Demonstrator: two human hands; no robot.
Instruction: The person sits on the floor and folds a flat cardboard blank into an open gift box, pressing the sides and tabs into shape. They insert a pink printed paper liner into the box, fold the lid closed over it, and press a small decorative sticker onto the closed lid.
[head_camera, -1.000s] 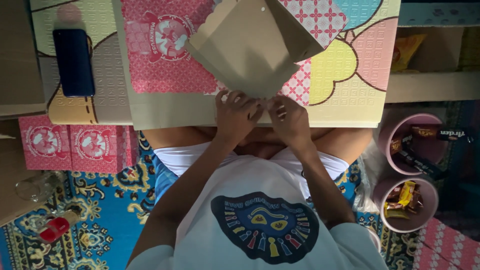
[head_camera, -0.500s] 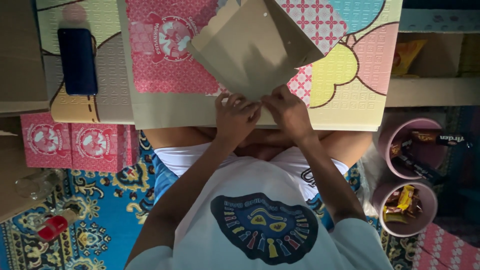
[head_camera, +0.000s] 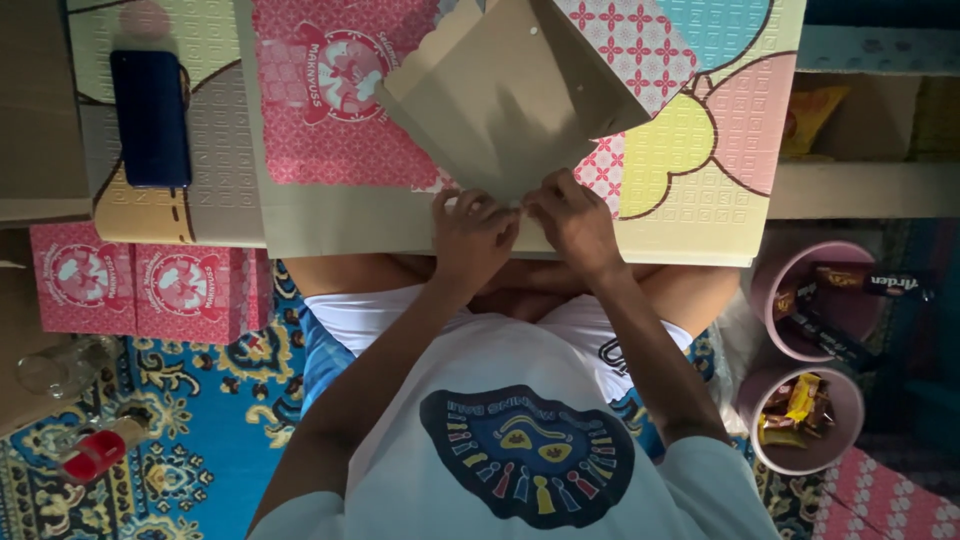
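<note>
A tan cardboard piece (head_camera: 490, 110), folded into an angled flap, rises over a low table topped with a pastel embossed mat (head_camera: 700, 150). My left hand (head_camera: 470, 235) and my right hand (head_camera: 575, 225) meet at its near corner, and the fingers of both pinch that edge. Under the cardboard lies a flat pink printed box sheet (head_camera: 320, 100) with a tan margin. My white shirt and my knees fill the lower middle of the view.
A dark blue phone (head_camera: 150, 115) lies on the table at far left. Pink printed boxes (head_camera: 140, 290) sit on the blue patterned carpet at left, near a glass jar (head_camera: 60, 365) and a red-capped bottle (head_camera: 95, 455). Two pink buckets of wrapped snacks (head_camera: 800, 420) stand at right.
Both hands stay pinched at the cardboard's near corner. The cardboard has barely shifted; the view has moved slightly.
</note>
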